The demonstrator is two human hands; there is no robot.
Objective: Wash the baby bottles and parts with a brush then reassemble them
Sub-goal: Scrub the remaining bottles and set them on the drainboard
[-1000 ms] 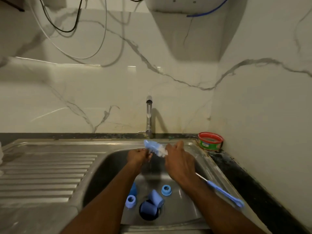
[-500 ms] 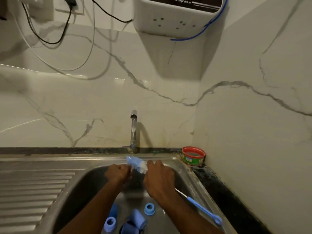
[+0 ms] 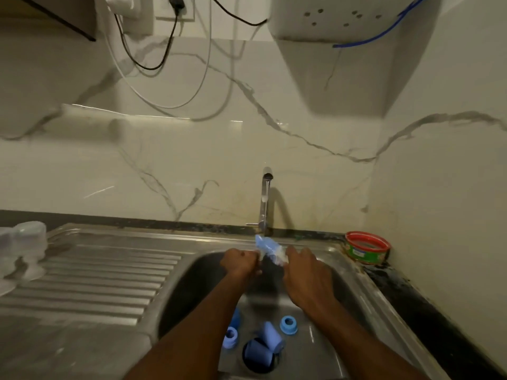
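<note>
Clearly the washing step is in hand: a brush (image 3: 267,246) with blue bristles sits over the sink (image 3: 340,272), just below the tap (image 3: 264,204), with the right hand (image 3: 307,272) curled around its near end and the left hand (image 3: 241,263) clenched beside it on something too small and blurred to name. Blue caps (image 3: 270,337) and rings (image 3: 288,324) lie near the drain, apart from the hands, while clear pieces (image 3: 23,242) stand at the left edge of the ribbed drainer. Judging by this, the next move calls for finishing the scrub on the held part, then reaching down for one of the blue pieces below.
</note>
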